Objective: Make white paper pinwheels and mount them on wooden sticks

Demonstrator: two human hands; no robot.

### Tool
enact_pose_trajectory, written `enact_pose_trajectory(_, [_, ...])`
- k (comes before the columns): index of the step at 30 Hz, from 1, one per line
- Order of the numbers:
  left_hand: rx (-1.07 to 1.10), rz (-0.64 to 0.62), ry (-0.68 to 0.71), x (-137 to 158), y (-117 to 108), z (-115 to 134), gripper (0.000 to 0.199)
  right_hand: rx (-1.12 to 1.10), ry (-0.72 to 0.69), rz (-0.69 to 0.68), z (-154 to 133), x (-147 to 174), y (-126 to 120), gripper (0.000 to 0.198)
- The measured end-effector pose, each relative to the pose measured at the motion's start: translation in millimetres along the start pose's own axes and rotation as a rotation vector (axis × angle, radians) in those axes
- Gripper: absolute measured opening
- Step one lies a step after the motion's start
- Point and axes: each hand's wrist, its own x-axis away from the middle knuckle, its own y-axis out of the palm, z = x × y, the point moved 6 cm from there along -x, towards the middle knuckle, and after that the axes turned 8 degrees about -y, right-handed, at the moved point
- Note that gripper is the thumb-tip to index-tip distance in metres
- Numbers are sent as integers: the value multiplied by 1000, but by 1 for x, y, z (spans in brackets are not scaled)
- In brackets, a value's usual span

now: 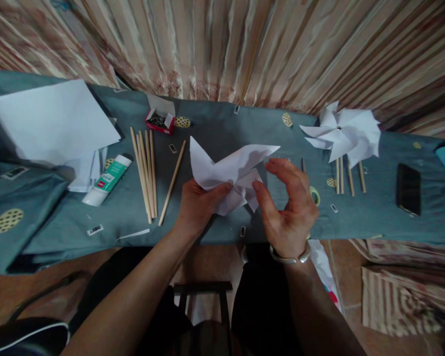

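A white paper pinwheel (pixel 226 170) with folded blades is held above the table in front of me. My left hand (pixel 202 202) grips it from the left, the thumb pressed down near its middle. My right hand (pixel 289 205) is at its right side, fingers apart, with the thumb tip at the edge of a small folded blade. Whether that thumb touches the paper I cannot tell. Left of the pinwheel lies a single wooden stick (pixel 172 183), beside a row of several wooden sticks (pixel 144 173). An open red box (pixel 161 121) of small metal pieces stands behind them.
White paper sheets (pixel 55 118) and a green-and-white tube (pixel 107 180) lie at the left. Finished-looking pinwheels (pixel 350 131) on sticks lie at the right, near a black phone (pixel 408 189). Scissors with a yellow-green handle (pixel 314 196) are partly behind my right hand. A striped curtain (pixel 222 49) hangs behind the table.
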Motion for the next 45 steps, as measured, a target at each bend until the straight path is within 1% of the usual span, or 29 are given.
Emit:
enact_pose_trajectory(1, [-2,-9,1,1,1,0,22,33,-70,-21,-6,-1,0,25])
enact_pose_trajectory(3, [-5,-26,6,3,3,1,21,70,-162,-88,-14,-2,5,22])
enact_pose_trajectory(5, [-17,-33,4,4,4,1,17,98,-212,-130,-18,-2,10,21])
enact_pose_trajectory(8, [-29,-34,18,4,3,1,14,125,-239,-152,-19,-2,14,21])
enact_pose_trajectory(14, [-113,-10,61,4,-1,4,16,118,-245,-193,-19,-2,16,17])
enact_pose_trajectory(18, [-130,0,65,4,-3,4,15,89,-216,-206,-20,-1,17,14])
enact_pose_trajectory(20, [-115,5,62,4,-3,5,15,46,-166,-195,-18,-1,16,13])
enact_pose_trajectory(24, [-33,20,42,2,-3,7,20,-68,5,-109,-5,-2,5,10])
enact_pose_trajectory(26, [-5,28,28,1,-3,7,22,-117,50,-65,2,-1,0,8])
enact_pose_trajectory(28, [11,33,23,1,-3,7,23,-141,67,-51,6,0,-3,6])
enact_pose_trajectory(31, [27,37,14,1,-2,7,26,-132,64,-83,4,3,-2,6])
enact_pose_trajectory(33, [37,31,-18,0,0,4,27,-121,57,-104,0,4,-1,7])
enact_pose_trajectory(35, [50,17,-50,0,2,2,28,-96,47,-102,-5,5,-1,7])
enact_pose_trajectory(38, [72,7,-59,-1,4,2,30,-39,5,-85,-12,5,-3,9])
enact_pose_trajectory(42, [77,10,-36,-3,4,6,25,-58,-62,-126,-19,6,-3,11])
enact_pose_trajectory(45, [75,52,32,-7,-3,16,27,2,-78,-167,-11,10,-2,8])
